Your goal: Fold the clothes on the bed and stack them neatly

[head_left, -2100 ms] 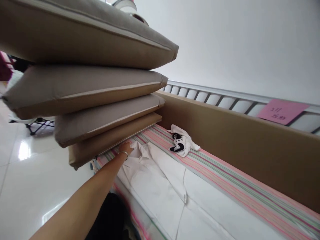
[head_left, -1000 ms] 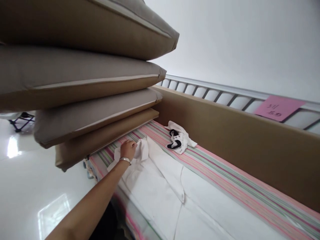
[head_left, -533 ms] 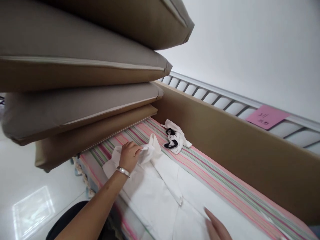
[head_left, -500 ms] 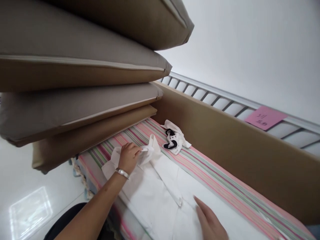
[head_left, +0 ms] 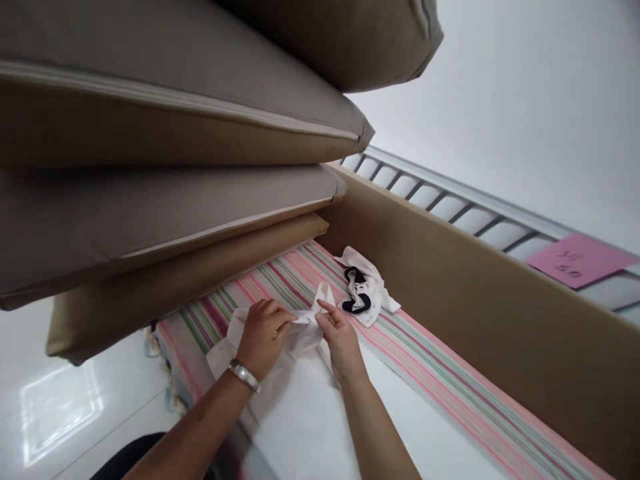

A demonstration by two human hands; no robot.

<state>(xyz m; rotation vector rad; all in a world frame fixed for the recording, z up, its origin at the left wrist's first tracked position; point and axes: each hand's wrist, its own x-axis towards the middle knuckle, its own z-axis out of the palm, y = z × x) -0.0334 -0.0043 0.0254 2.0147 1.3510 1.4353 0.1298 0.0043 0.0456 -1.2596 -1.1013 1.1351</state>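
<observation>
A white garment that looks like a shirt [head_left: 300, 420] lies spread over a striped cloth [head_left: 270, 280], its collar end raised towards the stack of cushions. My left hand [head_left: 265, 337], a silver bracelet on its wrist, pinches the fabric at the collar. Opposite it, my right hand [head_left: 340, 340] grips the same raised edge between thumb and fingers. A short gap of white cloth shows between the two hands. Just beyond them rests a crumpled white cloth with black trim [head_left: 367, 287], touched by neither hand.
Thick grey-brown cushions [head_left: 225, 193] are stacked at the left, overhanging the striped cloth. A tan padded panel [head_left: 450, 267] runs along the right side. Behind it are a slatted rail [head_left: 445, 203] and a pink note [head_left: 583, 260]. Shiny floor [head_left: 100, 413] shows at lower left.
My right hand has moved up and left from the lower part of the garment and taken hold of the collar beside my left hand. The camera view has shifted slightly.
</observation>
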